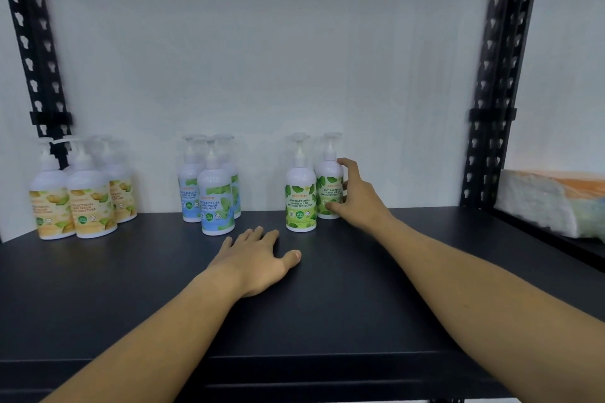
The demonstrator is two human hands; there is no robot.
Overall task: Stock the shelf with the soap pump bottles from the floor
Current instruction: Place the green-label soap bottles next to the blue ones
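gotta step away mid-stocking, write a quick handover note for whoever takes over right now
Right hand: gripping the rear green-label bottle, which stands on the shelf.
Left hand: open, flat on the shelf, holding nothing.
On the shelf, upright in three groups: yellow-label bottles at the left, blue-label bottles in the middle, and a front green-label bottle beside the held one.
Done: those three groups are placed.
Left: let go of the held bottle. The floor is out of view, so check it for remaining bottles.
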